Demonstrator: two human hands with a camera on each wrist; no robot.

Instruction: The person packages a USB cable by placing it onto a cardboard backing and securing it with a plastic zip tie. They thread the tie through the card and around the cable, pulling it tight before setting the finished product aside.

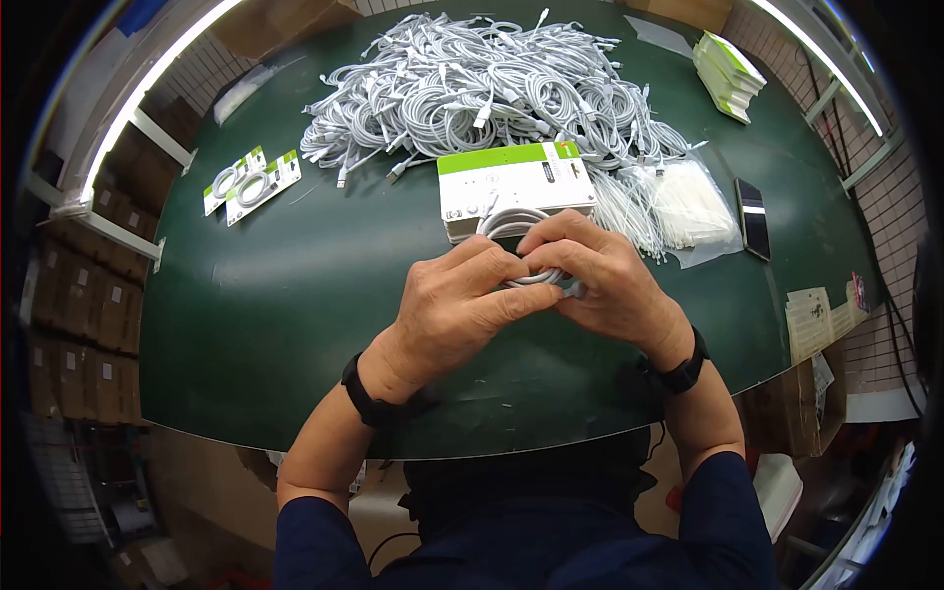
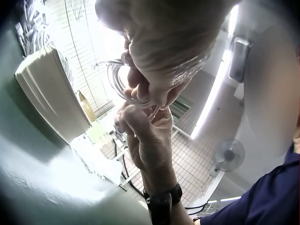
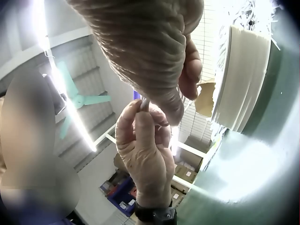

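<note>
My left hand [image 1: 454, 313] and right hand [image 1: 602, 280] both pinch the coiled cable [image 1: 506, 222] over the near edge of the counter [image 1: 275, 315]; I reckon I'm winding it, and next must hold the loops tight.

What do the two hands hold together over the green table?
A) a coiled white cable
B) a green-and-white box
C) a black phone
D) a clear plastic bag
A: the left hand and right hand both grip the coiled white cable, just in front of the box.
</note>
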